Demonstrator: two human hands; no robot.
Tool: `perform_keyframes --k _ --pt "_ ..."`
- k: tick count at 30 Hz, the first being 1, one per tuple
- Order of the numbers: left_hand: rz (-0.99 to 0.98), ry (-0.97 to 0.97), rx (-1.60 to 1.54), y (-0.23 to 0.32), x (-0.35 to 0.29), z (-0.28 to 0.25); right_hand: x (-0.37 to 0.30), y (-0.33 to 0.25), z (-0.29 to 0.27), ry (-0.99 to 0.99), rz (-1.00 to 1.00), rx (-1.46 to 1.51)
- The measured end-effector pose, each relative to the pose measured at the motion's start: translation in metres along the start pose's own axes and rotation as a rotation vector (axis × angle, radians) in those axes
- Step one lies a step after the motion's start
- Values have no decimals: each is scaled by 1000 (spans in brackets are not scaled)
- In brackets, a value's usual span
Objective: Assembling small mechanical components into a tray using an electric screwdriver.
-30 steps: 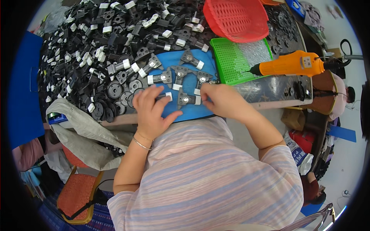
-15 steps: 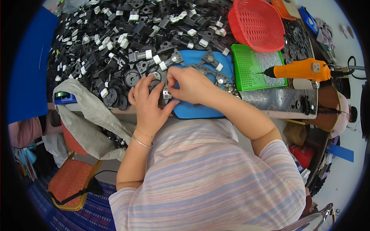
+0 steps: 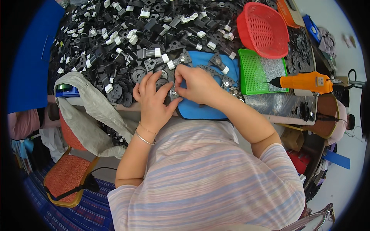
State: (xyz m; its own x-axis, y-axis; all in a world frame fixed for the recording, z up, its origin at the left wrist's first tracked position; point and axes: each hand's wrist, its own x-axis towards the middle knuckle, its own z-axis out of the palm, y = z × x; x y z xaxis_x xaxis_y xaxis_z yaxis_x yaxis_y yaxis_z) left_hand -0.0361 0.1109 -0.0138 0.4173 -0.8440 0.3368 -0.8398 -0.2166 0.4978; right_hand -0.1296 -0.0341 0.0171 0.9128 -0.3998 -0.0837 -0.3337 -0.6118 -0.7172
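Note:
Just left of the blue mat [image 3: 204, 111], my left hand [image 3: 156, 102] curves over a black plastic part with a small metal plate [image 3: 174, 92], its index finger and thumb on either side of it. My right hand [image 3: 198, 86] has thumb and index finger pinched together at this plate; whatever lies between the fingertips is too small and hidden to make out. A black part with a white end [image 3: 219, 63] lies on the mat beyond my right hand. Near my left fingertips rests a round black wheel [image 3: 138, 74].
A heap of black and white plastic parts [image 3: 115, 36] covers the far table. To the right are a red basket [image 3: 264, 30], a green tray [image 3: 250, 73] of small shiny pieces and an orange power screwdriver [image 3: 304, 82]. Grey cloth [image 3: 86, 102] hangs over the left front edge.
The whole view has shifted slightly, so the table things appear further right. Both hands stay at the same part, with almost the same finger positions.

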Motion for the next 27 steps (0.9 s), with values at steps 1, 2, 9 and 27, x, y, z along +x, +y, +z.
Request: perform_keyframes --k 1,2,9,27 --pt "0 1 0 0 0 0 0 1 1 -6 -3 15" --pt "-2 3 -3 1 0 1 -1 2 1 -12 -6 31" --pt "17 17 -12 11 4 1 -15 -2 -7 66 -74 27" --pt "223 -14 -40 26 35 2 -129 54 -49 489 224 313"
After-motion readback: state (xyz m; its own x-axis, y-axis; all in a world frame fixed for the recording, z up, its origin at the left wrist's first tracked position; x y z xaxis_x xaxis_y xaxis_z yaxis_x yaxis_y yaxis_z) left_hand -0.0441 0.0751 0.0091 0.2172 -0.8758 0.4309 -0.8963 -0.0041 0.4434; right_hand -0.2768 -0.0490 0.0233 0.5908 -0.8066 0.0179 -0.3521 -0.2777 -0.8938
